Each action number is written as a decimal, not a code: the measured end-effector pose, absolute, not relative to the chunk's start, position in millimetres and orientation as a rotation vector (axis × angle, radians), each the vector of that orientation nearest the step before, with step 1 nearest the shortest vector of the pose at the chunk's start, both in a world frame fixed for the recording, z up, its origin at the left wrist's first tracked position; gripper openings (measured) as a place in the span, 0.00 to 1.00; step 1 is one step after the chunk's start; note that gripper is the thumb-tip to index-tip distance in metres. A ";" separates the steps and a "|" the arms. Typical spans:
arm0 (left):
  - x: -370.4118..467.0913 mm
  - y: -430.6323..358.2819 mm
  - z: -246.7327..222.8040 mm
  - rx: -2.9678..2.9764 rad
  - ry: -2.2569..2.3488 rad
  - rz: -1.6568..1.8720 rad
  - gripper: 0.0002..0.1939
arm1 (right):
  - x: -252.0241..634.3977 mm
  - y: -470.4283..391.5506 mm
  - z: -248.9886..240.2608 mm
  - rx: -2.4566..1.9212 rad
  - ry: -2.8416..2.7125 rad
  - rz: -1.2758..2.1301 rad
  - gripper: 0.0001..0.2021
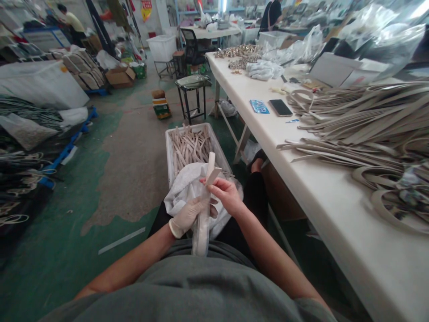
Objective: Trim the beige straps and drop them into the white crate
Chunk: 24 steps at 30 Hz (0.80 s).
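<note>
Over my lap, my gloved left hand (189, 214) is closed around a pale beige strap (203, 228) that seems to be in a clear plastic sleeve. The strap's lower part reaches down to my waist. My bare right hand (226, 192) pinches the upper part, where a short strap end (213, 175) slants across an upright one. White cloth-like wrapping (177, 188) lies on my lap under both hands. Just beyond my knees stands a white crate (168, 152) holding many similar beige straps (191, 145).
At right, a long white table (268, 134) bears heaps of beige straps (368, 116), a phone (280, 107), a blue card (259, 106) and metal fittings (239, 53). A stool (192, 85) stands ahead. Blue pallets (72, 143) with bundles lie left. Two people are farther back.
</note>
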State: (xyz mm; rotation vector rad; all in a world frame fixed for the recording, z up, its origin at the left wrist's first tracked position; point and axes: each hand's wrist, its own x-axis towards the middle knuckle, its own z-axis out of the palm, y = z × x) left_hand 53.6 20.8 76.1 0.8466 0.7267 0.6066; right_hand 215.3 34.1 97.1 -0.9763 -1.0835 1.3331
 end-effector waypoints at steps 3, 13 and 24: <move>57.5 27.9 86.1 1.035 0.790 0.571 0.18 | 221.0 29.5 107.2 -0.959 -1.161 1.273 0.13; 31.5 10.1 50.7 1.008 0.866 0.395 0.18 | 269.2 21.2 97.4 -1.061 -0.848 1.100 0.09; 6.6 123.2 39.3 0.687 1.113 0.549 0.08 | 374.9 -92.1 -19.2 -1.377 -0.003 1.017 0.16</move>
